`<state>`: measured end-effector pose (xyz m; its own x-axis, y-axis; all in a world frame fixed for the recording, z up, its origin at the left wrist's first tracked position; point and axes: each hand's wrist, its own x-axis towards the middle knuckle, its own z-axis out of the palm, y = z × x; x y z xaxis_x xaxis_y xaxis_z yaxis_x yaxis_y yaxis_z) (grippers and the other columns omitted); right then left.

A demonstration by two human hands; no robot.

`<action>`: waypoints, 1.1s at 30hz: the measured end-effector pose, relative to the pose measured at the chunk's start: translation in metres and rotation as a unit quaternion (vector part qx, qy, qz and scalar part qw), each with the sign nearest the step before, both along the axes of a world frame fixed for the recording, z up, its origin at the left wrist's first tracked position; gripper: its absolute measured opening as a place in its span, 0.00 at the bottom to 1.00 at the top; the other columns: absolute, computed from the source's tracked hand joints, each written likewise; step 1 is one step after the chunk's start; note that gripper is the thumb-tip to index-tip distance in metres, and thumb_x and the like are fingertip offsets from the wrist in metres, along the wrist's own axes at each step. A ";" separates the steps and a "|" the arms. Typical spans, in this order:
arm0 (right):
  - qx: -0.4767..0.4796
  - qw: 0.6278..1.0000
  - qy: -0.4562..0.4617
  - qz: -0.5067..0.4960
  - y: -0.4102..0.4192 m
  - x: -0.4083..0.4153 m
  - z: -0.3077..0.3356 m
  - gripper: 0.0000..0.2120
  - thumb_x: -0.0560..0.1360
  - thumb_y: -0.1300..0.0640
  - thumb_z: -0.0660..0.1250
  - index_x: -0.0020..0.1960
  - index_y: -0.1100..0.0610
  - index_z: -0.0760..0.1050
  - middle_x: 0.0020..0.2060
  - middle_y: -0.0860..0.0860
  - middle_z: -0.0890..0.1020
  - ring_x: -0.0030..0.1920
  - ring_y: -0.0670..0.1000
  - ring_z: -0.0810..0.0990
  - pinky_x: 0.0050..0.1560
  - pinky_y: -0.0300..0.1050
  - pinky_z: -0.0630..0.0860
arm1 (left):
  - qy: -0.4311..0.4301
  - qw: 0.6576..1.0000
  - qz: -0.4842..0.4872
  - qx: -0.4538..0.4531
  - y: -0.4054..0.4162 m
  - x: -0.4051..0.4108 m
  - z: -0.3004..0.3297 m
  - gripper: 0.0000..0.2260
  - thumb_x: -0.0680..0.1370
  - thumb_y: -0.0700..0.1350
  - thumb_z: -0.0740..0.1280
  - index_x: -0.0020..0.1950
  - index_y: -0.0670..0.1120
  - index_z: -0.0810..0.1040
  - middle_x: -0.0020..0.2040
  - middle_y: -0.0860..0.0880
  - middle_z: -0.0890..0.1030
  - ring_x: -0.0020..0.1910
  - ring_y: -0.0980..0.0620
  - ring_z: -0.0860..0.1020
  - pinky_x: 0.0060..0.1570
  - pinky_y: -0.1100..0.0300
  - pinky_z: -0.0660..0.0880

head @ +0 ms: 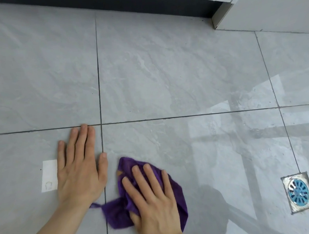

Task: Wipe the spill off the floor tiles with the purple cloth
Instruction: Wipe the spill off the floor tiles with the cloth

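Note:
A crumpled purple cloth point(118, 212) lies on the grey floor tiles point(157, 84) at the lower middle. My right hand point(153, 198) presses flat on top of it, fingers spread and pointing up-left. A small brownish mark point(119, 173) shows on the cloth's upper left edge. My left hand point(80, 168) rests palm-down on the bare tile just left of the cloth, fingers together, holding nothing. I cannot make out a spill on the tiles; any beneath the cloth is hidden.
A square metal floor drain point(299, 193) with a blue grate sits at the lower right. A pale rectangular patch point(48, 175) marks the tile left of my left hand. A dark skirting point(125, 4) and a white cabinet corner point(221, 15) bound the far side.

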<state>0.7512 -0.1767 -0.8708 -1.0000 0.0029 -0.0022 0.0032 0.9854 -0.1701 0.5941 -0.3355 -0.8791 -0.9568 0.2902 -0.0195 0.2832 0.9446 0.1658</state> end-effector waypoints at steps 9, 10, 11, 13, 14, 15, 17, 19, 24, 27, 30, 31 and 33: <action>-0.001 0.995 -0.015 -0.094 0.098 -0.130 0.011 0.29 0.83 0.45 0.58 0.82 0.48 0.60 0.83 0.51 0.61 0.84 0.57 0.54 0.81 0.61 0.56 | -0.013 1.000 0.005 0.001 0.002 -0.001 0.005 0.32 0.81 0.54 0.52 0.84 0.44 0.54 0.85 0.45 0.57 0.85 0.46 0.54 0.83 0.41 0.49; -0.001 0.995 -0.021 -0.096 0.108 -0.143 0.013 0.28 0.83 0.45 0.57 0.82 0.48 0.59 0.83 0.51 0.61 0.84 0.57 0.53 0.81 0.61 0.55 | -0.013 1.000 0.004 0.000 0.002 -0.001 0.005 0.32 0.81 0.54 0.52 0.84 0.44 0.54 0.85 0.45 0.57 0.85 0.46 0.54 0.83 0.41 0.49; -0.003 0.995 -0.028 -0.092 0.117 -0.153 0.015 0.28 0.84 0.44 0.56 0.82 0.48 0.59 0.83 0.51 0.60 0.84 0.57 0.52 0.82 0.61 0.55 | -0.013 1.000 0.002 0.000 0.001 -0.001 0.004 0.32 0.81 0.54 0.52 0.84 0.44 0.55 0.85 0.45 0.57 0.85 0.45 0.54 0.83 0.41 0.50; -0.022 0.996 -0.037 -0.082 0.126 -0.161 0.017 0.28 0.85 0.43 0.54 0.83 0.47 0.58 0.84 0.50 0.59 0.85 0.56 0.50 0.82 0.61 0.53 | -0.013 1.000 -0.001 0.000 0.000 -0.002 0.004 0.32 0.81 0.54 0.52 0.84 0.44 0.55 0.85 0.45 0.57 0.85 0.46 0.54 0.83 0.41 0.49; -0.048 0.994 -0.038 -0.087 0.127 -0.161 0.019 0.28 0.84 0.42 0.54 0.83 0.47 0.58 0.84 0.49 0.58 0.85 0.55 0.49 0.82 0.62 0.52 | -0.014 1.000 -0.003 0.000 0.000 -0.002 0.003 0.32 0.82 0.55 0.52 0.84 0.44 0.55 0.85 0.45 0.57 0.85 0.46 0.54 0.83 0.41 0.49; -0.083 0.991 -0.034 -0.102 0.126 -0.160 0.023 0.30 0.84 0.40 0.56 0.83 0.47 0.57 0.84 0.48 0.57 0.85 0.54 0.48 0.82 0.62 0.52 | -0.014 1.000 -0.003 0.004 0.000 -0.001 0.003 0.32 0.82 0.55 0.51 0.84 0.45 0.54 0.85 0.45 0.57 0.85 0.46 0.54 0.83 0.41 0.49; -0.149 0.977 0.002 -0.154 0.121 -0.157 0.032 0.36 0.80 0.34 0.59 0.83 0.47 0.56 0.84 0.48 0.57 0.85 0.53 0.49 0.83 0.60 0.50 | -0.014 1.000 -0.001 0.009 0.000 -0.001 0.002 0.32 0.82 0.55 0.51 0.84 0.45 0.54 0.85 0.46 0.57 0.85 0.47 0.53 0.83 0.41 0.50; -0.168 0.966 0.046 -0.190 0.117 -0.147 0.042 0.39 0.77 0.31 0.63 0.82 0.46 0.57 0.83 0.48 0.59 0.84 0.52 0.52 0.83 0.57 0.52 | -0.016 1.000 -0.003 0.009 -0.001 -0.002 0.001 0.32 0.82 0.55 0.51 0.85 0.45 0.54 0.85 0.46 0.57 0.85 0.47 0.53 0.83 0.41 0.50; -0.172 0.965 -0.051 -0.193 0.125 -0.116 0.048 0.39 0.77 0.41 0.72 0.82 0.48 0.59 0.83 0.47 0.60 0.84 0.53 0.55 0.80 0.56 0.62 | -0.046 0.999 -0.007 0.004 0.002 -0.002 0.011 0.32 0.82 0.55 0.50 0.84 0.43 0.56 0.85 0.45 0.58 0.85 0.46 0.56 0.83 0.41 0.51; -0.170 0.962 -0.061 -0.203 0.122 -0.117 0.048 0.39 0.77 0.45 0.73 0.82 0.49 0.59 0.83 0.46 0.60 0.83 0.53 0.56 0.79 0.53 0.65 | -0.057 0.998 0.008 0.036 0.004 -0.003 0.020 0.32 0.81 0.55 0.52 0.83 0.43 0.60 0.84 0.45 0.62 0.84 0.45 0.59 0.83 0.43 0.51; -0.178 0.960 -0.047 -0.210 0.116 -0.119 0.048 0.38 0.76 0.48 0.75 0.81 0.50 0.63 0.81 0.45 0.65 0.83 0.53 0.59 0.78 0.51 0.65 | -0.040 0.994 -0.016 0.102 0.022 -0.017 0.039 0.31 0.79 0.56 0.57 0.81 0.47 0.65 0.81 0.47 0.67 0.80 0.45 0.64 0.82 0.49 0.52; -0.182 0.961 -0.040 -0.202 0.115 -0.119 0.049 0.37 0.75 0.49 0.76 0.80 0.50 0.65 0.80 0.45 0.67 0.82 0.53 0.60 0.78 0.51 0.65 | -0.040 0.990 -0.049 0.123 0.033 -0.026 0.046 0.31 0.78 0.55 0.59 0.80 0.49 0.65 0.81 0.48 0.67 0.80 0.46 0.64 0.81 0.50 0.54; -0.186 0.966 -0.040 -0.177 0.116 -0.115 0.050 0.35 0.74 0.50 0.77 0.78 0.50 0.68 0.79 0.45 0.69 0.81 0.53 0.63 0.77 0.49 0.65 | -0.070 0.976 -0.149 0.142 0.063 -0.046 0.060 0.33 0.77 0.55 0.64 0.82 0.53 0.62 0.83 0.51 0.63 0.82 0.49 0.60 0.82 0.52 0.53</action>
